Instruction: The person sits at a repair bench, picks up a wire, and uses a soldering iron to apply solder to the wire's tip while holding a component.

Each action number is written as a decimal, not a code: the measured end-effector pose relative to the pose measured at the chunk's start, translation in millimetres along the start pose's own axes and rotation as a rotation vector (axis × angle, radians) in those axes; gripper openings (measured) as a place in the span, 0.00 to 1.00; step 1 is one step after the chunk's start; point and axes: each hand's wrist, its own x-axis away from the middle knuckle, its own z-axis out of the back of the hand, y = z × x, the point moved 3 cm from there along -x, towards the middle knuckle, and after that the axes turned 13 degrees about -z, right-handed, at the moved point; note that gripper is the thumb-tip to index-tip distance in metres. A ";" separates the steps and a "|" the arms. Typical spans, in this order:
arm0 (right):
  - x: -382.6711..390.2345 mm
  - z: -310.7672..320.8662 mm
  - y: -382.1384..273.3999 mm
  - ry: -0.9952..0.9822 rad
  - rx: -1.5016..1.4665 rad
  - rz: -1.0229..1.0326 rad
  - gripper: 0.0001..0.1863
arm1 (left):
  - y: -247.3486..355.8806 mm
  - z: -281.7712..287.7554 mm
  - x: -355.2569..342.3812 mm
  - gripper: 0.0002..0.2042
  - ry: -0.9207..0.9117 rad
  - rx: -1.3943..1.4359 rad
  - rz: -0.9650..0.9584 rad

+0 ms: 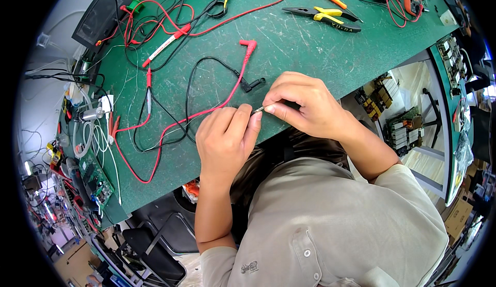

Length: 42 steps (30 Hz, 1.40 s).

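Both hands pinch a thin metal probe point(260, 109) over the green tabletop point(289, 49): left hand point(226, 139) clenched on one end, right hand point(305, 103) gripping the other.

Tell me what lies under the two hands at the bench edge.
Under the left hand and right hand lies the green bench mat, with a red lead running beneath. Their grip pinches a thin metal tip; its remainder is covered.

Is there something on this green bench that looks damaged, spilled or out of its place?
Nothing looks spilled or broken. The green mat is scratched, and red and black test leads lie tangled across it. Both hands pinch a thin metal tip at the bench edge.
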 end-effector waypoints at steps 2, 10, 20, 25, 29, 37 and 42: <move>0.0 -0.1 0.0 -0.001 0.000 0.001 0.04 | 0.4 0.1 0.2 0.06 0.002 -0.012 -0.001; 0.5 -1.8 1.3 0.018 0.022 0.015 0.05 | 1.7 0.8 -1.9 0.08 0.024 -0.031 -0.022; -0.2 -0.8 2.9 0.034 0.101 0.106 0.08 | 0.7 0.2 1.2 0.11 0.065 0.023 -0.007; 1.9 -0.3 3.2 0.049 0.178 0.120 0.08 | -1.1 1.0 -0.6 0.10 0.065 0.075 -0.015; 3.5 -1.4 2.6 0.041 0.217 0.093 0.06 | 0.6 -2.0 -0.7 0.09 0.058 0.102 0.011; 3.0 -2.7 5.6 0.005 0.227 0.091 0.04 | -2.1 -1.0 4.9 0.12 0.006 0.182 0.055; 3.0 -1.0 4.2 0.003 0.240 0.096 0.07 | -1.9 1.9 5.0 0.14 -0.026 0.203 0.042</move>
